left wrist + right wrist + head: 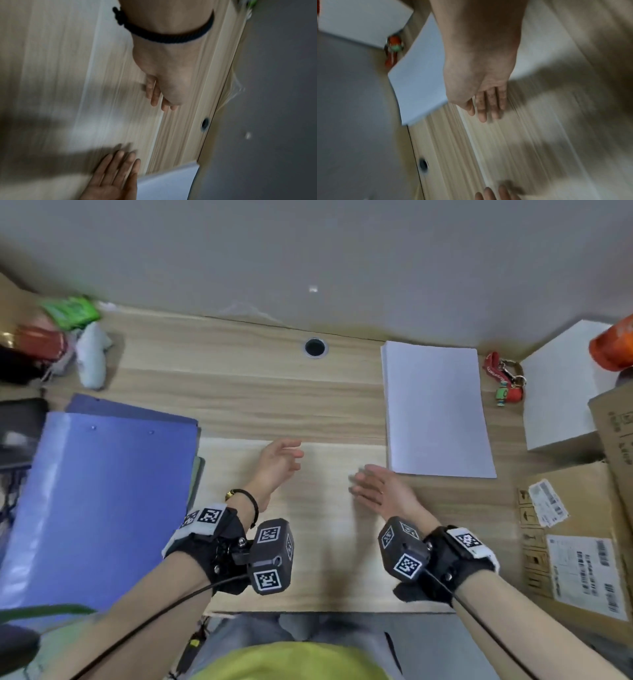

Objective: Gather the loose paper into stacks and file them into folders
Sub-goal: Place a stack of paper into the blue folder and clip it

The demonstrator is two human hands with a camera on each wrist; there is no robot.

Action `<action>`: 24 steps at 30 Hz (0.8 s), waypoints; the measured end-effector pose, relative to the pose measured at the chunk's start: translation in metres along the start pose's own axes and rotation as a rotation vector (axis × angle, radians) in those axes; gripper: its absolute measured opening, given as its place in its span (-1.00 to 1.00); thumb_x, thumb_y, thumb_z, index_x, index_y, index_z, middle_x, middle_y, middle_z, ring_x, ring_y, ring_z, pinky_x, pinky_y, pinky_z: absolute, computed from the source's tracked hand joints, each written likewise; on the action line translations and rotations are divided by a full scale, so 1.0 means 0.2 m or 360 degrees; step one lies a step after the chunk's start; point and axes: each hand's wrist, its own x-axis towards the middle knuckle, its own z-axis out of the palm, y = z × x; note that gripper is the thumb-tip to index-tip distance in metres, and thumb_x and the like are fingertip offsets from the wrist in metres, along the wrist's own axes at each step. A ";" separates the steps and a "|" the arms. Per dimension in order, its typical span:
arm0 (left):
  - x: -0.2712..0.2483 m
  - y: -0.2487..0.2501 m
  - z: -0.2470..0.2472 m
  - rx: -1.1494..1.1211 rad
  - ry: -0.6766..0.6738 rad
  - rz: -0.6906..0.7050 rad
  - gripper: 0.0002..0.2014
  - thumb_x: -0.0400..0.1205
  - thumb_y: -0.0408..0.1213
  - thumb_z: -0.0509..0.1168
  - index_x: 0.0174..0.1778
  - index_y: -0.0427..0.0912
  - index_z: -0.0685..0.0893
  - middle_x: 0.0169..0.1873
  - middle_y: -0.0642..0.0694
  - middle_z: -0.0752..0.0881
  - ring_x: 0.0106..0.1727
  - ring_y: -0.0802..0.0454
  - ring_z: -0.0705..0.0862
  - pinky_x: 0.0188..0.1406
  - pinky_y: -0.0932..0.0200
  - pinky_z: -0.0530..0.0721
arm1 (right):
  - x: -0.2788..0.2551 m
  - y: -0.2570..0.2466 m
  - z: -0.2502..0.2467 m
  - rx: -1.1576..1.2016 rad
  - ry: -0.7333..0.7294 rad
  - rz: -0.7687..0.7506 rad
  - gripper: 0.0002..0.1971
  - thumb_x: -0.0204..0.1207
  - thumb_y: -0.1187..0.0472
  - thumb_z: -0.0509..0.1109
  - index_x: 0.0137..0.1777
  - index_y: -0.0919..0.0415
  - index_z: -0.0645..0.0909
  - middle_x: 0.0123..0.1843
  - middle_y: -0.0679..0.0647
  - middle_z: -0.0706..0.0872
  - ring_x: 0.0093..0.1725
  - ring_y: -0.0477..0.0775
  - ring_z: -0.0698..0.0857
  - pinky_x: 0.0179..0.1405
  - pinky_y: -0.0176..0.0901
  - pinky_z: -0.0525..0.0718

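While my left hand [279,462] and right hand [378,487] hover empty and relaxed, paper stack [435,409] at two o'clock awaits filing into blue folder [99,501] at nine

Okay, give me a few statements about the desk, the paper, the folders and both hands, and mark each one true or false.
1. The paper stack lies on the right side of the desk. True.
2. The right hand has a grip on a sheet of paper. False: it is open and holds nothing.
3. The blue folders lie on the left side of the desk. True.
4. The left hand presses down on the blue folders. False: it is open over bare desk, apart from them.
5. The red keychain lies on top of the paper stack. False: it lies beside it, to the right.
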 end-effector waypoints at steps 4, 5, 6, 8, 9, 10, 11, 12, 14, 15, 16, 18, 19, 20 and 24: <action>-0.06 -0.08 -0.46 -0.0042 0.0369 0.0059 -0.67 0.67 -0.47 0.09 0.18 -0.03 0.64 0.06 -0.01 0.67 0.08 0.04 0.63 0.18 0.09 0.58 | 0.02 0.05 0.43 -0.0394 -0.0225 0.0047 -0.85 0.71 0.25 0.16 0.18 0.14 0.52 -0.01 0.08 0.76 -0.06 0.13 0.73 0.00 -0.04 0.66; -0.08 -0.10 -0.58 -0.0049 0.0470 0.0094 -0.67 0.67 -0.48 0.11 0.19 -0.04 0.64 0.09 0.01 0.66 0.16 0.03 0.60 0.19 0.09 0.58 | 0.03 0.07 0.53 -0.0446 -0.0258 0.0059 -0.85 0.71 0.25 0.14 0.19 0.15 0.51 -0.01 0.07 0.74 -0.09 0.12 0.72 -0.02 -0.05 0.66; -0.12 -0.13 -0.70 -0.0029 0.0576 0.0124 -0.67 0.67 -0.49 0.12 0.23 -0.07 0.63 0.15 0.00 0.64 0.22 0.05 0.57 0.16 0.12 0.55 | 0.04 0.10 0.63 -0.0488 -0.0286 0.0079 -0.84 0.72 0.24 0.13 0.20 0.15 0.50 -0.01 0.07 0.71 -0.10 0.11 0.70 -0.03 -0.07 0.66; -0.18 -0.20 -0.93 0.0078 0.0822 0.0172 -0.64 0.65 -0.47 0.18 0.32 -0.08 0.60 0.27 -0.02 0.58 0.28 0.03 0.54 0.09 0.12 0.55 | 0.05 0.16 0.81 -0.0558 -0.0338 0.0132 -0.82 0.73 0.22 0.11 0.22 0.15 0.49 -0.03 0.06 0.65 -0.09 0.11 0.69 -0.07 -0.09 0.65; -0.21 -0.24 -1.04 0.0161 0.0971 0.0178 -0.61 0.61 -0.44 0.22 0.33 -0.04 0.60 0.31 -0.06 0.56 0.31 -0.04 0.54 0.12 0.05 0.58 | 0.05 0.20 0.89 -0.0580 -0.0374 0.0163 -0.80 0.73 0.20 0.11 0.26 0.15 0.48 -0.04 0.06 0.63 -0.05 0.12 0.69 -0.07 -0.10 0.64; -0.23 -0.29 -1.13 0.0264 0.1114 0.0160 -0.59 0.57 -0.40 0.26 0.34 -0.03 0.60 0.33 -0.11 0.55 0.35 -0.12 0.52 0.22 -0.04 0.57 | 0.06 0.24 0.96 -0.0595 -0.0412 0.0195 -0.78 0.73 0.19 0.11 0.30 0.16 0.47 -0.03 0.06 0.63 0.01 0.14 0.69 -0.03 -0.09 0.63; -0.26 -0.33 -1.21 0.0376 0.1231 0.0109 -0.56 0.54 -0.37 0.31 0.36 -0.04 0.59 0.37 -0.16 0.51 0.42 -0.18 0.46 0.35 -0.11 0.50 | 0.06 0.27 1.03 -0.0599 -0.0452 0.0232 -0.75 0.73 0.20 0.10 0.34 0.17 0.45 0.00 0.08 0.64 0.11 0.17 0.68 0.06 -0.08 0.61; -0.28 -0.37 -1.28 0.0473 0.1316 0.0024 -0.52 0.52 -0.33 0.36 0.40 -0.06 0.56 0.44 -0.18 0.45 0.49 -0.22 0.37 0.46 -0.14 0.40 | 0.06 0.31 1.09 -0.0606 -0.0483 0.0266 -0.75 0.73 0.22 0.10 0.35 0.20 0.43 0.04 0.12 0.65 0.21 0.22 0.64 0.17 -0.06 0.57; -0.33 -0.44 -1.39 0.0587 0.1379 -0.0148 -0.39 0.48 -0.21 0.45 0.48 -0.06 0.48 0.54 -0.18 0.32 0.57 -0.25 0.24 0.54 -0.16 0.29 | 0.04 0.36 1.21 -0.0624 -0.0494 0.0324 -0.82 0.73 0.27 0.10 0.26 0.22 0.43 0.07 0.19 0.64 0.29 0.26 0.58 0.30 -0.03 0.50; -0.35 -0.47 -1.43 0.0584 0.1375 -0.0198 -0.31 0.46 -0.14 0.48 0.52 -0.07 0.43 0.55 -0.19 0.32 0.57 -0.25 0.26 0.54 -0.18 0.29 | 0.04 0.38 1.25 -0.0631 -0.0466 0.0334 -0.86 0.72 0.30 0.10 0.18 0.23 0.45 0.06 0.21 0.62 0.26 0.26 0.57 0.30 -0.02 0.49; -0.36 -0.50 -1.46 0.0548 0.1347 -0.0246 -0.24 0.43 -0.09 0.50 0.56 -0.07 0.38 0.54 -0.21 0.36 0.56 -0.26 0.30 0.52 -0.20 0.32 | 0.03 0.40 1.28 -0.0650 -0.0428 0.0331 -0.88 0.71 0.31 0.10 0.11 0.22 0.47 0.04 0.22 0.62 0.22 0.25 0.59 0.28 -0.02 0.49; -0.36 -0.54 -1.49 0.0512 0.1285 -0.0330 -0.15 0.38 0.02 0.51 0.58 -0.06 0.34 0.46 -0.22 0.47 0.50 -0.29 0.39 0.43 -0.22 0.43 | 0.04 0.40 1.31 -0.0674 -0.0365 0.0322 -0.89 0.70 0.32 0.10 0.09 0.23 0.46 -0.03 0.20 0.61 0.12 0.22 0.63 0.24 -0.02 0.50; -0.36 -0.54 -1.48 0.0549 0.1269 -0.0366 -0.15 0.37 0.06 0.51 0.56 -0.06 0.35 0.42 -0.22 0.51 0.48 -0.29 0.41 0.39 -0.22 0.45 | 0.04 0.40 1.31 -0.0673 -0.0351 0.0328 -0.89 0.70 0.33 0.11 0.09 0.23 0.46 -0.05 0.18 0.61 0.06 0.18 0.64 0.23 -0.01 0.50; -0.35 -0.54 -1.47 0.0593 0.1266 -0.0399 -0.17 0.37 0.09 0.49 0.54 -0.05 0.37 0.40 -0.21 0.52 0.48 -0.28 0.40 0.38 -0.22 0.45 | 0.04 0.40 1.30 -0.0673 -0.0352 0.0334 -0.90 0.70 0.32 0.12 0.07 0.22 0.47 -0.06 0.17 0.61 0.01 0.14 0.64 0.23 -0.01 0.49; -0.34 -0.48 -1.41 0.0601 0.1334 -0.0388 -0.27 0.36 0.22 0.42 0.42 0.00 0.48 0.28 -0.17 0.54 0.40 -0.26 0.45 0.35 -0.19 0.39 | 0.03 0.38 1.30 -0.0748 -0.0425 0.0347 -0.85 0.68 0.27 0.18 -0.07 0.18 0.57 -0.11 0.09 0.65 -0.07 0.02 0.64 0.22 -0.06 0.49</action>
